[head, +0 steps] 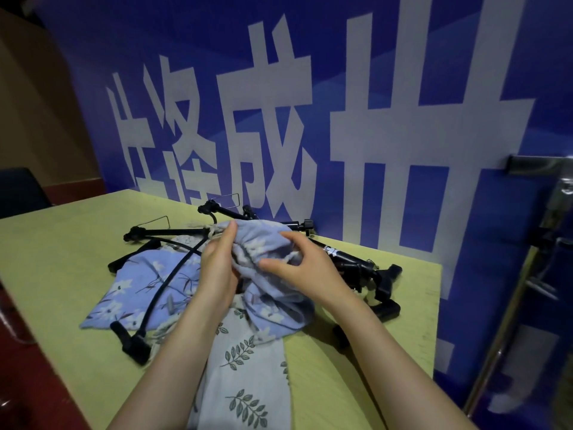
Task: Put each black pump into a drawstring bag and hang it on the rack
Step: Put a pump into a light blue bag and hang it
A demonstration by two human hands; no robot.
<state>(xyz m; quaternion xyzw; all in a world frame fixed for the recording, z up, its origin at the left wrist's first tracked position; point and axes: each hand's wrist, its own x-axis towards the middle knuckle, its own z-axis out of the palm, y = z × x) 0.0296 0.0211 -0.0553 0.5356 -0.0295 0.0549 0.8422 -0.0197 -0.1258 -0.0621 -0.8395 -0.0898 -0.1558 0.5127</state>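
A blue flowered drawstring bag (263, 240) is bunched up above the table's middle. My left hand (218, 265) grips its mouth on the left side, and my right hand (297, 262) pinches the gathered rim on the right. Several black pumps lie around it: one (167, 232) at the back left with its hose (164, 293) curving across another blue flowered bag (136, 290), one (356, 262) to the right of my hands. A pale bag printed with leaves (245, 367) lies flat towards me. What is inside the held bag is hidden.
The yellow-green table (55, 274) stands against a blue banner with large white characters (279, 119). A metal rack frame (545, 218) rises at the right edge. A dark chair (18, 193) sits at the far left.
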